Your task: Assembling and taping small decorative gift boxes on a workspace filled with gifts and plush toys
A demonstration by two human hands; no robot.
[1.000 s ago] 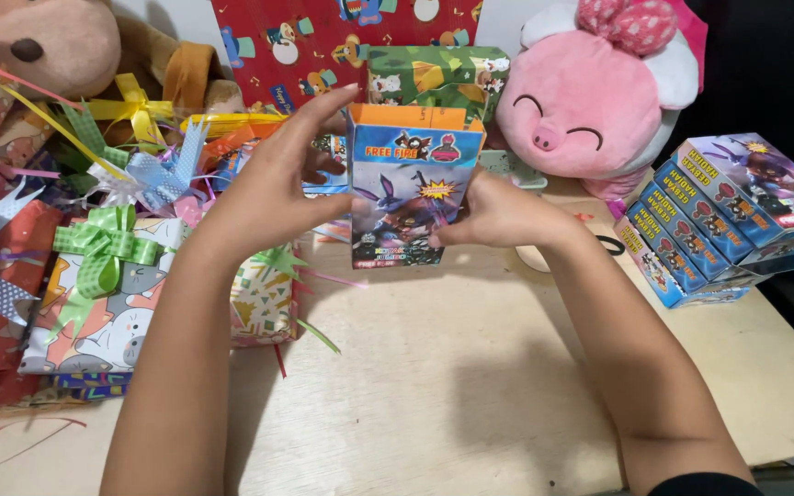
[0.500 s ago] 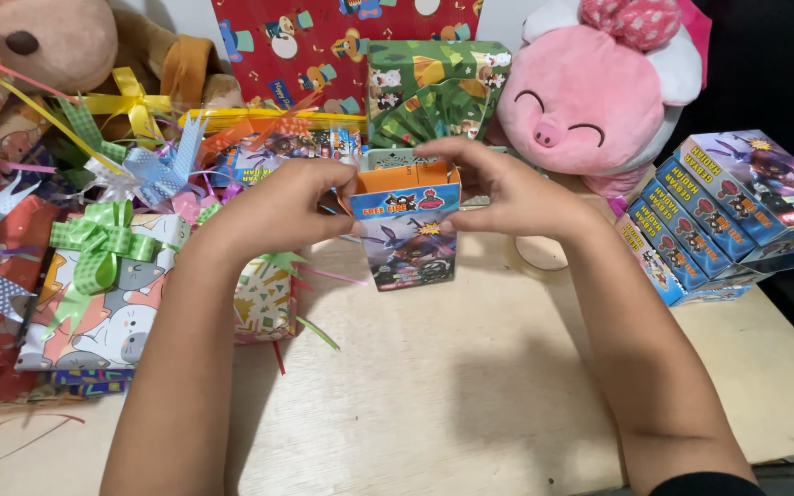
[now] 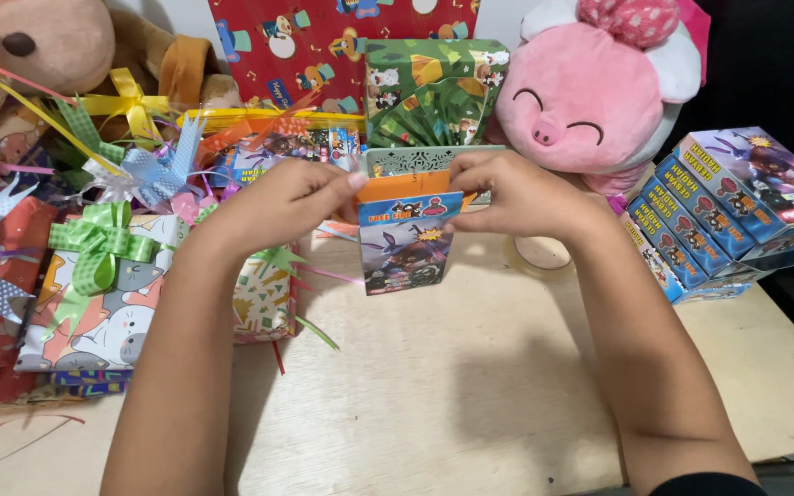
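a: behind the fingers, what's the biggest thing?

b: the red wrapping paper sheet with cartoon figures (image 3: pixel 342 37), propped upright along the back. just right of the right hand's knuckles sits a round pink plush pig (image 3: pixel 590 87), leaning against the wall. beyond the left hand's fingers, a brown plush animal (image 3: pixel 39 41) fills the far corner.

a: and the packages?

b: well right of the right hand (image 3: pixel 526 193) lies a slanted stack of flat blue and purple printed cardboard boxes (image 3: pixel 728 207), edges lined up, likely kept within reach. left of the left hand (image 3: pixel 277 207), near its wrist, rests a wrapped gift in cat-print paper with a green ribbon bow (image 3: pixel 103 285). straight behind the fingertips stands a green patterned gift box (image 3: pixel 434 87), and a mint-green lacy-edged card or lid (image 3: pixel 415 158) just touches the top of what's held.

a: what is held?

b: a small upright cardboard box with an orange top flap and a purple cartoon front (image 3: pixel 408 239), standing on the pale wooden tabletop (image 3: pixel 470 386) between both hands. the fingers of each hand are pinched together on its upper corners, left on the left corner, right on the right. i'd judge the grip steadies it while the flap is worked.

a: anything smaller?

b: a clear tape roll (image 3: pixel 544 251) under the right wrist.
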